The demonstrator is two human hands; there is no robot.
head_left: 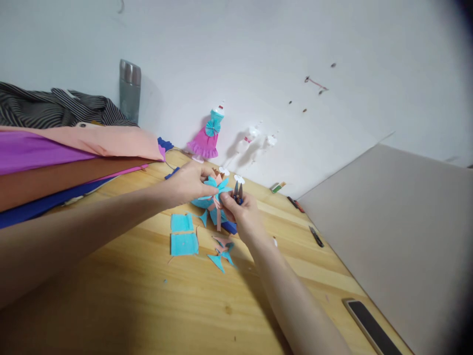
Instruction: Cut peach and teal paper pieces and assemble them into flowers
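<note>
My left hand (189, 183) pinches a petal at the upper left of a blue and pink paper flower (214, 199). From the right, my right hand (240, 209) grips small scissors (238, 191), blades pointing up, while its thumb and fingertips touch the flower. Two blue paper squares (184, 244) lie on the table to the lower left. Blue and pink scraps (222, 255) are scattered below the flower, and dark blue paper (229, 227) shows beneath it.
Folded coloured sheets (81, 143), striped cloth (59, 106) and a grey bottle (130, 91) are at the left. A small pink-skirted figure (207, 138) and white figures (249, 139) stand by the wall. A cutter (316, 236) and a phone (371, 325) lie right.
</note>
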